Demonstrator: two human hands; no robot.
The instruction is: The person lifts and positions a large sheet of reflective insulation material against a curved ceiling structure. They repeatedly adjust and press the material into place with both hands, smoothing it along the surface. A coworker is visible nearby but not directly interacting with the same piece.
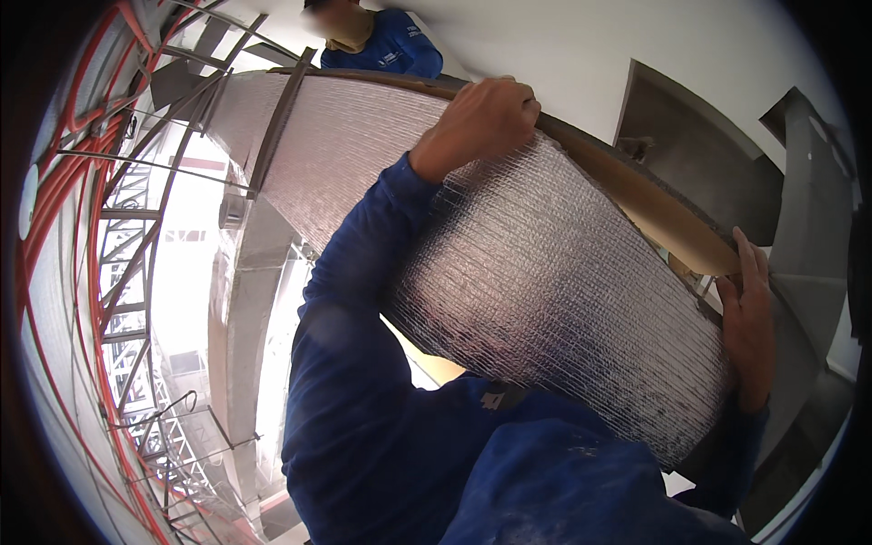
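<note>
A long silver foil-faced insulation panel [545, 263] slants across the middle, close in front of my chest. Along its far edge runs a tan strip [663, 200] with a dark rim. My left hand [490, 118] is closed over the panel's upper edge, knuckles up; its fingertips are partly hidden. At the strip's lower right end, my right hand [749, 313] has its fingers and thumb on either side of the strip's end. Blue sleeves cover both my forearms.
A co-worker in a blue shirt [391, 45] is beyond the panel's far edge. A metal bar [282, 123] crosses the panel's left part. Red pipes [77, 173] and steel trusses run down the left. Grey ductwork [699, 136] and an opening in the white surface are at right.
</note>
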